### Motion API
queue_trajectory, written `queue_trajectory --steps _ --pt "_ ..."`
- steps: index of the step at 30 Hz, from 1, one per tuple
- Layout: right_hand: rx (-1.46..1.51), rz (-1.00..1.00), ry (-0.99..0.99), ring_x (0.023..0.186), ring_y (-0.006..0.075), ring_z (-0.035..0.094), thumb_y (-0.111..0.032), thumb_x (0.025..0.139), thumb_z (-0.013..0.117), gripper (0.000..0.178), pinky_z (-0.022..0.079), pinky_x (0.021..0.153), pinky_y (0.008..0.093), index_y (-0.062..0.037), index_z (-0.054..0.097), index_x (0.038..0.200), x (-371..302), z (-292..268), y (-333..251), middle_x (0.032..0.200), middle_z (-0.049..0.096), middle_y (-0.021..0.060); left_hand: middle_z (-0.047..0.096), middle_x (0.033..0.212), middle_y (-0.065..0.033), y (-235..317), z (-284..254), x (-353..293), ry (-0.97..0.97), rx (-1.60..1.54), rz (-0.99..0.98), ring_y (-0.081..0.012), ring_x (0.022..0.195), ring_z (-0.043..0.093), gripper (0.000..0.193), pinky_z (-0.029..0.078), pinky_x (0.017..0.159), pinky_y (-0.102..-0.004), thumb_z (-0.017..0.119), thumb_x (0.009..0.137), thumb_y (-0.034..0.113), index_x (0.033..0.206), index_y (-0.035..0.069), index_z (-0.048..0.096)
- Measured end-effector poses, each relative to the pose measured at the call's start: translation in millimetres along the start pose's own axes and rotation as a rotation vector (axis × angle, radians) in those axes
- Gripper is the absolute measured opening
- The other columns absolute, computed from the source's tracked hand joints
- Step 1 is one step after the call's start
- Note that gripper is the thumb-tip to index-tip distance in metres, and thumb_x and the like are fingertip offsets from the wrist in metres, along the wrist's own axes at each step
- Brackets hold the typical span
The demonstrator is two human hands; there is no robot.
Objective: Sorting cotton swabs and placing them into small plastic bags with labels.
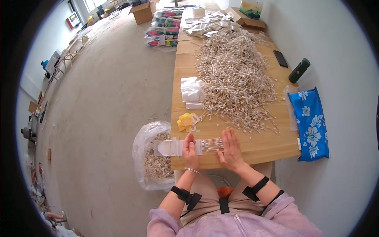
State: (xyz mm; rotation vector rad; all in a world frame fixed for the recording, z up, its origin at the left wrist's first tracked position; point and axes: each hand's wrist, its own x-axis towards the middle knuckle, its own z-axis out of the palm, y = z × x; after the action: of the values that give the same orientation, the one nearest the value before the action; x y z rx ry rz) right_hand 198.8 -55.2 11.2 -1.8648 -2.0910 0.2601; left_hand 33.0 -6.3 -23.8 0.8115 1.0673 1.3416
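Observation:
Near the table's front edge, my left hand (190,154) is closed around a clear plastic pouch (169,148), whose flap sticks out past the table's left edge. A flat row of cotton swabs (212,144) reaches out of the pouch to the right. My right hand (232,149) has its fingers stretched out, its thumb side against the swabs' right ends. Beyond both hands spreads a large heap of loose cotton swabs (237,71). Yellow cards (187,121) lie just past my left hand, with a stack of white pouches (192,89) farther off.
A clear bag of swabs (156,170) stands on the floor at the left. Along the table's right side are a black phone (280,58), a dark bottle (299,70) and a blue flowered pack (310,124). Filled packets (213,23) and an open carton (246,19) sit at the far end.

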Motion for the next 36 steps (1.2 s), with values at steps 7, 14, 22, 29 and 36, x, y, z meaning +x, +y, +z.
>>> queue_trajectory --steps 7,14,22,29,36 --pt "-0.143 -0.116 -0.204 0.145 0.0346 0.008 -0.059 0.085 0.053 0.095 0.007 0.118 0.0459 0.0043 0.019 0.147 -7.7 5.2 -31.5 0.154 0.015 0.0228 0.047 0.139 -0.0113 -8.7 0.0 -1.7 -0.011 -0.081 -0.035 -0.0191 0.128 0.045 0.037 0.036 0.109 -0.0315 0.04 0.102 0.012 0.137 -0.001 0.043" --pt "-0.188 -0.111 -0.257 0.146 0.0345 0.007 -0.061 0.086 0.051 0.094 0.006 0.118 0.0451 0.0033 0.02 0.147 -0.1 1.2 -29.5 0.155 0.016 0.0203 0.047 0.139 -0.011 -7.8 -0.8 -2.2 -0.05 -0.059 -0.031 -0.0194 0.13 0.043 0.038 0.035 0.109 -0.0315 0.041 0.102 0.014 0.137 -0.001 0.043" --pt "0.518 0.108 0.229 0.144 0.0358 0.014 -0.01 0.085 0.057 0.074 0.014 0.117 0.041 0.0016 0.019 0.147 2.3 1.9 -1.6 0.153 0.018 0.0229 0.046 0.139 -0.0111 -3.7 0.0 4.0 -0.009 -0.143 -0.035 -0.0192 0.129 0.044 0.038 0.034 0.11 -0.0308 0.041 0.102 0.013 0.137 -0.001 0.043" --pt "1.061 0.32 0.324 0.146 0.0277 0.01 0.004 0.078 0.047 0.076 0.011 0.118 0.0364 0.0033 0.017 0.147 13.6 25.7 -27.6 0.156 0.012 0.0182 0.045 0.141 -0.0111 -22.9 -3.6 5.5 -0.054 -0.13 -0.008 -0.0189 0.13 0.043 0.039 0.033 0.11 -0.0302 0.04 0.102 0.013 0.138 -0.002 0.041" --pt "0.88 0.203 0.353 0.146 0.0308 0.006 0.003 0.077 0.046 0.076 0.008 0.118 0.0384 0.0049 0.016 0.147 19.1 26.6 -31.0 0.156 0.011 0.02 0.044 0.141 -0.0124 -13.7 -1.1 2.6 -0.035 -0.159 -0.027 -0.0194 0.131 0.041 0.04 0.032 0.111 -0.0304 0.039 0.103 0.017 0.138 -0.003 0.04"
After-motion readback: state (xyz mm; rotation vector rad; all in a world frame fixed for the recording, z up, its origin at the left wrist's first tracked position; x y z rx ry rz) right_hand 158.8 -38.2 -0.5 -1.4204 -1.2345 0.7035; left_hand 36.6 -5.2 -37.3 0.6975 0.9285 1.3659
